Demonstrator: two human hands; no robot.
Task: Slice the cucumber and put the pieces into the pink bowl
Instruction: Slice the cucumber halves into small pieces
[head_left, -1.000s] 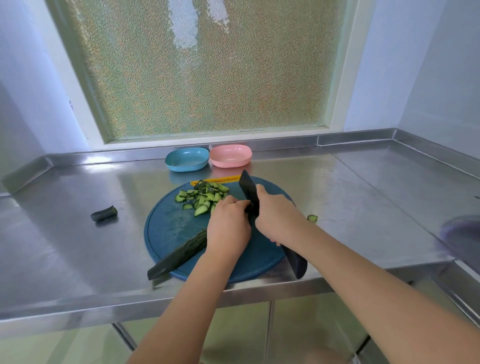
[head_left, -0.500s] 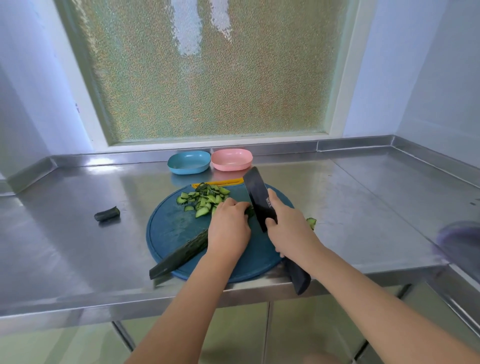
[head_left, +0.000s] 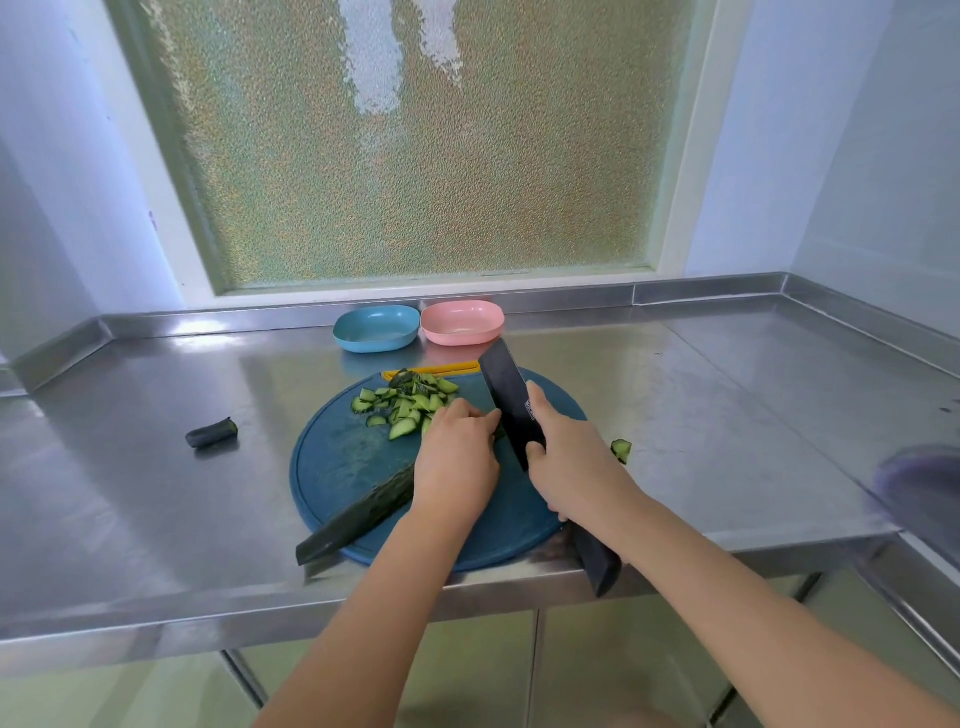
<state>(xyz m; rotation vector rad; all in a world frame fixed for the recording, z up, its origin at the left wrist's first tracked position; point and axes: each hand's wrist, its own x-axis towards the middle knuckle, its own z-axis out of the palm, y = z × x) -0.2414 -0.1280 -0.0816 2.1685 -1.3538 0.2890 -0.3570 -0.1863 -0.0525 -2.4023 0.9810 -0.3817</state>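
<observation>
A long dark cucumber (head_left: 358, 514) lies slantwise across the round blue cutting board (head_left: 337, 462), its near end over the board's rim. My left hand (head_left: 457, 457) holds the cucumber down near its cut end. My right hand (head_left: 571, 462) grips a black knife (head_left: 511, 405), the blade raised just right of my left fingers. A heap of green cucumber pieces (head_left: 408, 402) sits at the far side of the board. The pink bowl (head_left: 462, 322) stands behind the board by the back wall and looks empty.
A blue bowl (head_left: 376, 328) stands left of the pink one. A dark cucumber end (head_left: 212, 433) lies on the steel counter (head_left: 130, 493) to the left. One stray slice (head_left: 621, 449) lies right of the board. A yellow strip (head_left: 436, 368) shows behind the heap.
The knife blade has lifted from low against the cucumber to a raised position. My left hand has stayed on the cucumber. The camera view has shifted slightly.
</observation>
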